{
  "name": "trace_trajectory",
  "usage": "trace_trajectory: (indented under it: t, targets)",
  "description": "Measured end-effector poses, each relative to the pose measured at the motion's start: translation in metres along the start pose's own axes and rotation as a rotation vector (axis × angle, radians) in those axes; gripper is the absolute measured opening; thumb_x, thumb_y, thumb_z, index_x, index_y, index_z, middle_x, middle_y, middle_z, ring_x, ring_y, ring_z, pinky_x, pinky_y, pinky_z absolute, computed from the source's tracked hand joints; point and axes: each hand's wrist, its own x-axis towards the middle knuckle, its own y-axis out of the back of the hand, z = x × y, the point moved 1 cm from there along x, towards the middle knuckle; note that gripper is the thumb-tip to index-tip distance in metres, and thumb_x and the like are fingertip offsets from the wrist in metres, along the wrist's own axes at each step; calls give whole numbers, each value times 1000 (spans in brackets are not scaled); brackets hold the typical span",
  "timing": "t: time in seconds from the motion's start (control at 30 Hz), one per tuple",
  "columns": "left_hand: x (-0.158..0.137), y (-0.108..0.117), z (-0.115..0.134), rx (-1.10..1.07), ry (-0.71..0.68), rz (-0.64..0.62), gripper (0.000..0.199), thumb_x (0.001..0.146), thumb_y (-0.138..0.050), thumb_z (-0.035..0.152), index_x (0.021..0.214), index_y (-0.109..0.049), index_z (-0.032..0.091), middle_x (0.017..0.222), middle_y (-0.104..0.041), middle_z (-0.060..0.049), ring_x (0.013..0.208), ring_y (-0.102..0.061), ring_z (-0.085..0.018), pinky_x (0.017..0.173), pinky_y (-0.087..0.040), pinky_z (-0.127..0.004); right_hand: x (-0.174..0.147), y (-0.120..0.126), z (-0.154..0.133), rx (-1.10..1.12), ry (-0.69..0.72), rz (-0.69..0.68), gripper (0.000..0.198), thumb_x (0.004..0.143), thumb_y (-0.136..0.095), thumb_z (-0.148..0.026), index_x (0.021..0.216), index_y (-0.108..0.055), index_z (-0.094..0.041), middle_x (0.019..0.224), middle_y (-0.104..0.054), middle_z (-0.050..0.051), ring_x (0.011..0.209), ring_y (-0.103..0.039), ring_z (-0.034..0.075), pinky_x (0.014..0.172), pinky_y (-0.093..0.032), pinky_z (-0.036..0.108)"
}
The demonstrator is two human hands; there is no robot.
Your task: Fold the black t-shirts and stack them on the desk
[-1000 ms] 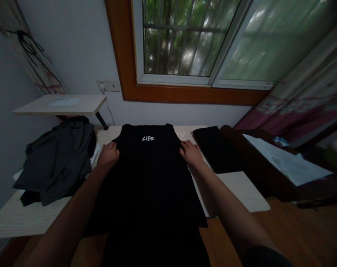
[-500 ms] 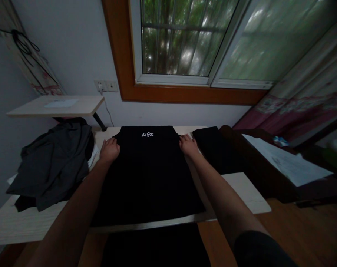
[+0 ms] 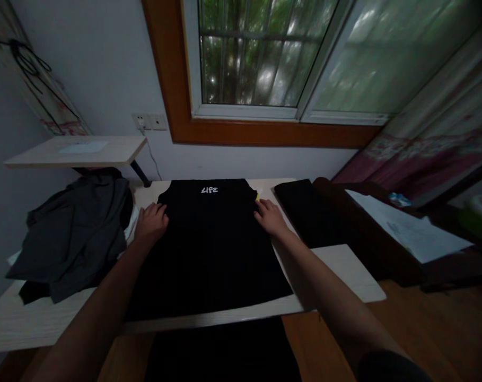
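Arms (image 3: 316,270) outstretched, left hand (image 3: 151,222) palm down, right hand (image 3: 271,216) likewise

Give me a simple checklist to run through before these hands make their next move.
1. Left hand at the black garment's left edge: ok.
2. Right hand at its right edge: ok.
3. Garment spread out on the table: ok.
4. Folded black cloth apart from the garment: ok, tabletop shows between.
5. Grey cloth pile apart from it: cannot tell, the left forearm hides part.
6. Fabric free of creases: cannot tell, too dark.
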Motion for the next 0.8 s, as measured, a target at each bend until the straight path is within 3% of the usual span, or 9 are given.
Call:
trace_trajectory:
  t: [0.2, 0.37, 0.53, 0.8]
  targets:
    - [-42, 24, 9, -28, -116, 11, 44, 97, -42, 24, 135, -61, 18, 139, -61, -15, 137, -49, -33, 118, -30, -56, -64, 10, 6, 139, 99, 70, 49, 97, -50, -40, 142, -55, -21, 146, -54, 13, 139, -45, 33, 118, -35, 50]
    - [-68, 42, 12, -75, -214, -20, 35, 96, -47, 25, 124, -66, 18, 118, -65, -14, 114, -58, -31, 110, -40, -51, -100, 23, 2, 275, 136, 104, 38, 92, -62, -44, 123, -62, -22, 130, -59, 13, 126, -54, 32, 110, -44, 47]
    - [-80, 50, 8, -112, -226, -34, 26, 97, -49, 27, 114, -66, 20, 106, -63, -11, 101, -56, -30, 93, -48, -46, -117, 33, -5, 364, 106, 80, 30, 90, -62, -33, 118, -61, -22, 117, -64, 11, 117, -57, 31, 103, -48, 46]
    - [-93, 54, -3, -70, -243, -63, 22, 97, -48, 25, 109, -65, 20, 102, -63, -11, 96, -56, -28, 89, -47, -45, -130, 36, -2, 357, -82, 92, 36, 86, -59, -26, 121, -58, -19, 108, -64, 12, 108, -59, 29, 96, -50, 43]
